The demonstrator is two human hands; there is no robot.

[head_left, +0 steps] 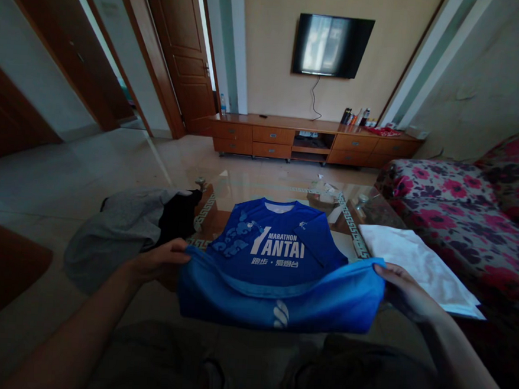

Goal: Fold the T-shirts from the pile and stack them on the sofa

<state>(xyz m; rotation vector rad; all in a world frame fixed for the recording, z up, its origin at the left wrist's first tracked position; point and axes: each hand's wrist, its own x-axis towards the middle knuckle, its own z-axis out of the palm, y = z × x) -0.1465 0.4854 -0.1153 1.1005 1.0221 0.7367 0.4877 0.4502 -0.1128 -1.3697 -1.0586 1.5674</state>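
A blue shirt (278,243) with white "MARATHON YANTAI" lettering lies on the glass table, its neckline toward the far side. Its near part is lifted and curves up, showing a lighter blue edge and a white mark. My left hand (168,256) pinches the left corner of that edge. At the opposite corner, my right hand (398,284) grips the edge between thumb and fingers. The raised cloth hangs stretched between both hands, near the table's front.
Grey and black clothes (119,226) lie heaped at the left. White folded cloth (418,265) rests at the right, beside a floral sofa (453,226). Beyond the glass table (269,188) are a wooden TV cabinet (272,136) and a wall-mounted television (334,45).
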